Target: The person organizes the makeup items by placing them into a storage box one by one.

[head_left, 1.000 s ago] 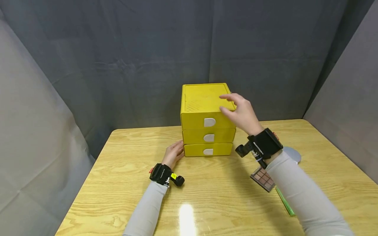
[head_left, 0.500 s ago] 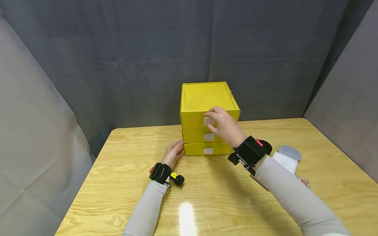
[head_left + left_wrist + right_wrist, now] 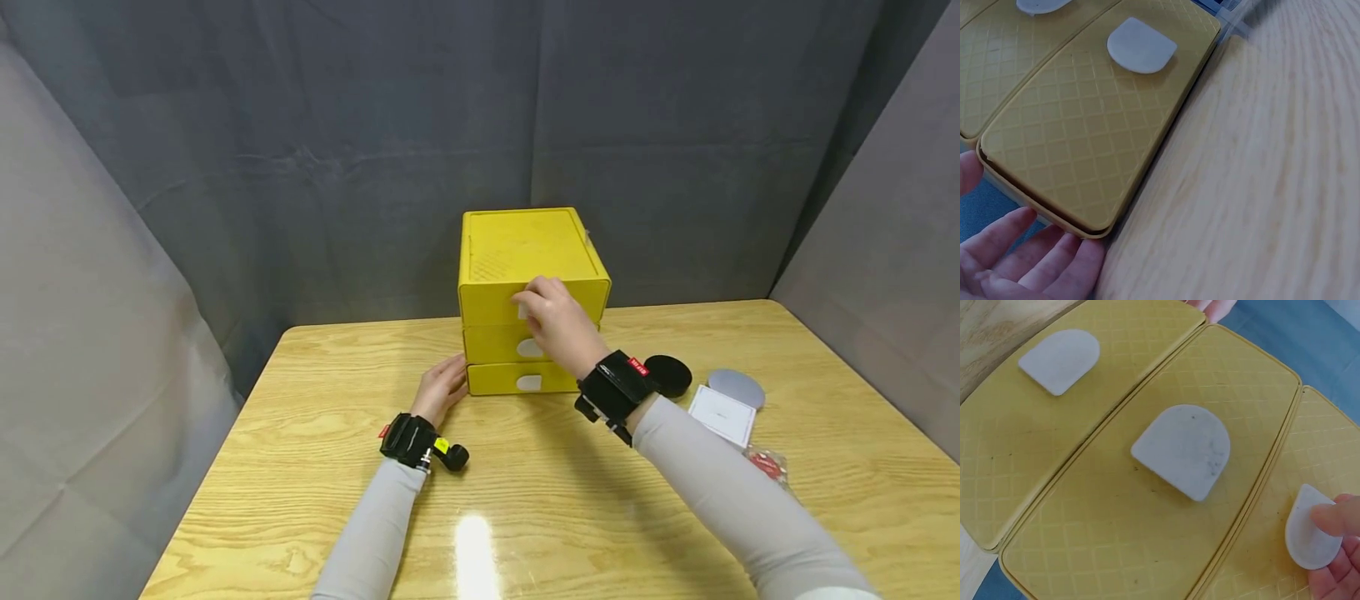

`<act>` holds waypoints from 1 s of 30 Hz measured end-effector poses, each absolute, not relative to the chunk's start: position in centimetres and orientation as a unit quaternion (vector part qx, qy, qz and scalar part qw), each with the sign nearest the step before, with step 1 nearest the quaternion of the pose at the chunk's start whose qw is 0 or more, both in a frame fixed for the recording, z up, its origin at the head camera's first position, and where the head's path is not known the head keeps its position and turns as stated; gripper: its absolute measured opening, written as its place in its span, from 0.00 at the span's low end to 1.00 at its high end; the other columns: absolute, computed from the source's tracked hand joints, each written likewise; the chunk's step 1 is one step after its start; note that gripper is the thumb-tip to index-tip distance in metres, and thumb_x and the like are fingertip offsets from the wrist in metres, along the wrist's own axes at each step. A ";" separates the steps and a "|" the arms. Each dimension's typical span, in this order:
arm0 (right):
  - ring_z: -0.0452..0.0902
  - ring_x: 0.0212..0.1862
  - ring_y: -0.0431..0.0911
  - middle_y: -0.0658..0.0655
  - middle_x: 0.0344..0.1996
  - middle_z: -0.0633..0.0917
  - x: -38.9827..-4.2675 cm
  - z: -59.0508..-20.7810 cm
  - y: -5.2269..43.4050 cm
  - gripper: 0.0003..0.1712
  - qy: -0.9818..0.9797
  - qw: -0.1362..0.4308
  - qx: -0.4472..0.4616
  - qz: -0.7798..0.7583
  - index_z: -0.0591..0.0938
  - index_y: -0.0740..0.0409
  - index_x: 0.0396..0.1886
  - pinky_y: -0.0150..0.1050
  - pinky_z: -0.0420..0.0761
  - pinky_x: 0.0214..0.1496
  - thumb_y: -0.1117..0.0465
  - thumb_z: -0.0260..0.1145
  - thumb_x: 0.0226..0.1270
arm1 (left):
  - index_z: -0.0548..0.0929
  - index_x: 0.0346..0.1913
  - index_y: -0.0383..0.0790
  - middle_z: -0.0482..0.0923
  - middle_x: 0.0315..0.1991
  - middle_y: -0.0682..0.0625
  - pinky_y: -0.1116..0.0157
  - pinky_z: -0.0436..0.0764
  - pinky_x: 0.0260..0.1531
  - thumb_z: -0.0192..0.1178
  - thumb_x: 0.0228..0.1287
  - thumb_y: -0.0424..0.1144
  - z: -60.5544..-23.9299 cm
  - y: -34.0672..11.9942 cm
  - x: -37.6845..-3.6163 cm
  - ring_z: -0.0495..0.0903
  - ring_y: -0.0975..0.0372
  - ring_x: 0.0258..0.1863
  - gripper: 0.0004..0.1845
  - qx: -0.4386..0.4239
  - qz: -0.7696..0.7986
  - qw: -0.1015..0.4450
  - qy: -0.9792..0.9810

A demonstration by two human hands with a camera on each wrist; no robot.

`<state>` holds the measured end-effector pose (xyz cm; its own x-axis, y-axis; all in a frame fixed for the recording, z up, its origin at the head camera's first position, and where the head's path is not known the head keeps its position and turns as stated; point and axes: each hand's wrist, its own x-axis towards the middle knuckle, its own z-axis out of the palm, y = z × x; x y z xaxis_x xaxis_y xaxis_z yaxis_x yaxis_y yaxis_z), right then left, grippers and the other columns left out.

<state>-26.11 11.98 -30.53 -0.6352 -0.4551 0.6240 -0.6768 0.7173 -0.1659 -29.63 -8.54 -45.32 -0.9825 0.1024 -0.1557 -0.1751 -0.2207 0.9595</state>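
A yellow drawer box (image 3: 525, 242) with three stacked drawers stands at the back middle of the table in the head view. Each drawer front carries a white rounded handle. My right hand (image 3: 558, 323) pinches the top drawer's handle (image 3: 1307, 534), thumb on its face and fingers behind it. That drawer looks pushed in. My left hand (image 3: 441, 390) touches the lower left side of the box, its fingertips along the bottom drawer's edge in the left wrist view. The middle handle (image 3: 1185, 450) and the bottom handle (image 3: 1141, 45) are untouched.
Right of the box lie a black disc (image 3: 667, 376), a grey disc (image 3: 736, 389), a white square card (image 3: 722, 414) and a small clear packet with red print (image 3: 768, 465). My right sleeve (image 3: 742, 500) passes over the table (image 3: 300, 500) there. A dark curtain (image 3: 375, 167) hangs behind.
My right hand has come down and left from above the box's right top edge to the top handle, its fingers closing on it. My left hand stays at the box's side.
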 end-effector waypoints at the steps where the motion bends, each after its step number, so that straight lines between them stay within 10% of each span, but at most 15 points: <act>1: 0.67 0.40 0.51 0.59 0.36 0.76 -26.1 -30.5 12.0 0.16 -0.882 0.283 0.322 0.197 0.81 0.67 0.42 0.37 0.75 0.41 0.79 0.63 0.52 | 0.69 0.63 0.36 0.67 0.62 0.42 0.56 0.69 0.58 0.55 0.65 0.47 -45.3 -8.5 -29.6 0.67 0.53 0.61 0.27 -0.028 0.781 0.088 0.618; 30: 0.67 0.35 0.47 0.56 0.31 0.75 -20.5 -30.0 13.0 0.16 -0.867 0.296 0.370 0.156 0.82 0.66 0.37 0.33 0.75 0.35 0.82 0.64 0.49 | 0.69 0.62 0.35 0.68 0.61 0.42 0.56 0.71 0.57 0.56 0.64 0.47 -45.2 -8.0 -29.8 0.68 0.53 0.60 0.28 -0.039 0.779 0.084 0.620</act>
<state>-20.53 12.97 -29.96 -0.5511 -0.5482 0.6291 -0.7332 0.6780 -0.0515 -29.75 -8.04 -45.21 -0.9828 0.0820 -0.1655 -0.1797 -0.2172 0.9595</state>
